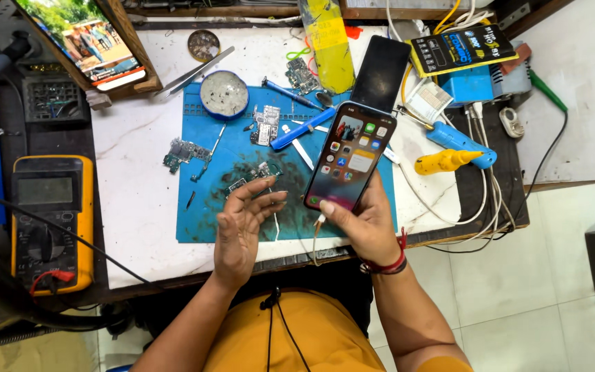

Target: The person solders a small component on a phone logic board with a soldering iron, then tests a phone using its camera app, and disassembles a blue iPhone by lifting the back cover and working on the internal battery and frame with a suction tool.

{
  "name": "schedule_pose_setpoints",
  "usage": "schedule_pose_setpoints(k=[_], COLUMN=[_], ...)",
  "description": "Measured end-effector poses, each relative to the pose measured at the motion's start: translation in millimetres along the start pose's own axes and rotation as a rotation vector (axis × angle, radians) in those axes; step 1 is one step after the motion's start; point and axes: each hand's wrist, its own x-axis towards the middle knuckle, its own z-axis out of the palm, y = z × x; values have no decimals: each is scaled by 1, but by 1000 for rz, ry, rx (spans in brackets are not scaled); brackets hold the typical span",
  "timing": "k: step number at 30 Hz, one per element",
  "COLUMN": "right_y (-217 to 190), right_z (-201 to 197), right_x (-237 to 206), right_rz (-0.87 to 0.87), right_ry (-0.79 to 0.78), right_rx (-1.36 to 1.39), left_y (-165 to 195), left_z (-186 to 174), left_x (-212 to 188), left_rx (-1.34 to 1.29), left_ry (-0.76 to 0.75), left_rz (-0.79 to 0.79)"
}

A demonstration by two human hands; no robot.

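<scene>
My right hand holds a smartphone upright over the blue work mat, its lit screen showing app icons. A thin cable hangs from the phone's bottom edge. My left hand hovers just left of the phone with fingers spread and nothing in it, above a small circuit board on the mat. A second, dark phone lies behind the lit one.
Circuit boards, a round tin, tweezers and a blue screwdriver lie on the mat. A yellow multimeter sits at left, a yellow-blue tool and white cables at right. A tilted screen stands at back left.
</scene>
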Motion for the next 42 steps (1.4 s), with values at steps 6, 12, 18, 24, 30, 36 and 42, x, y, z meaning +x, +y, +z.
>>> schedule_pose_setpoints(k=[6,12,18,24,30,36,42], right_y=[20,33,38,46,54,49,25], right_z=[-8,-13,-15,-15,-22,-34,-46], right_x=[3,2,-1,1,-1,0,3], right_rz=[30,32,54,126,95,130,245], right_ry=[38,-40,-52,70,-5,38,-193], right_rx=[72,163,102,328,303,438,1097], left_y=[-3,-3,-1,-1,1,3,7], left_z=[2,10,19,21,20,17,11], left_x=[-1,-2,-5,-6,-8,-8,-8], left_rx=[46,318,549,562,560,559,559], left_ry=[-5,3,-2,2,-4,3,-5], left_rz=[29,178,267,266,267,276,278])
